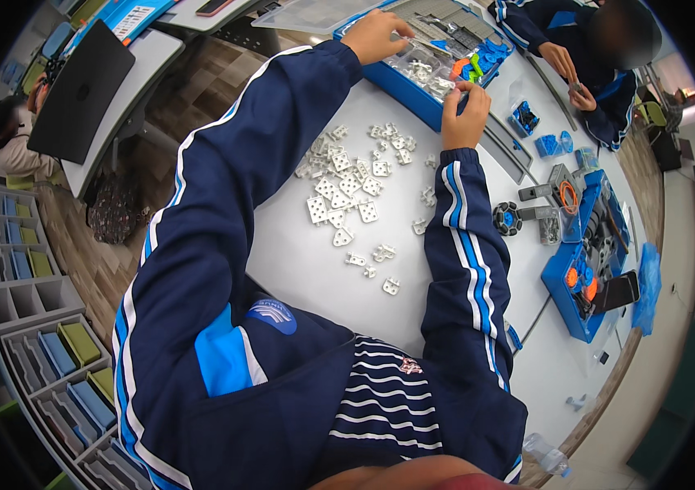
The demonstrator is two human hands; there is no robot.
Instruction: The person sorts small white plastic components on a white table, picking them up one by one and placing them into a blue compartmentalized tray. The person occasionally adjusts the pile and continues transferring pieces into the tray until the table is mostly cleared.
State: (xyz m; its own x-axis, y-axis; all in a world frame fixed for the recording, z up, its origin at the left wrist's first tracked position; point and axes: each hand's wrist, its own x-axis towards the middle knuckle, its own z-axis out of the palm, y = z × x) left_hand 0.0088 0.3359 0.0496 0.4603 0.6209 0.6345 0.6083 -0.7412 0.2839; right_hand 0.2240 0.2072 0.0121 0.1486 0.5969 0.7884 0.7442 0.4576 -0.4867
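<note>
Both my hands are at a blue parts box at the far side of the white table. My left hand reaches over its left part, fingers bent and drawn together; what they hold, if anything, is hidden. At the near edge, my right hand has its thumb and forefinger closed near small pale pieces, and I cannot make out what is between them. Inside the box lie clear-wrapped white parts, blue connectors, orange and green pieces and grey beams. Loose white connector plates lie between my forearms.
To the right stand a second blue box of mixed parts, a black wheel and a small blue tray. Across the table another person's hands hold a small piece. Far left, a black laptop stands on another table.
</note>
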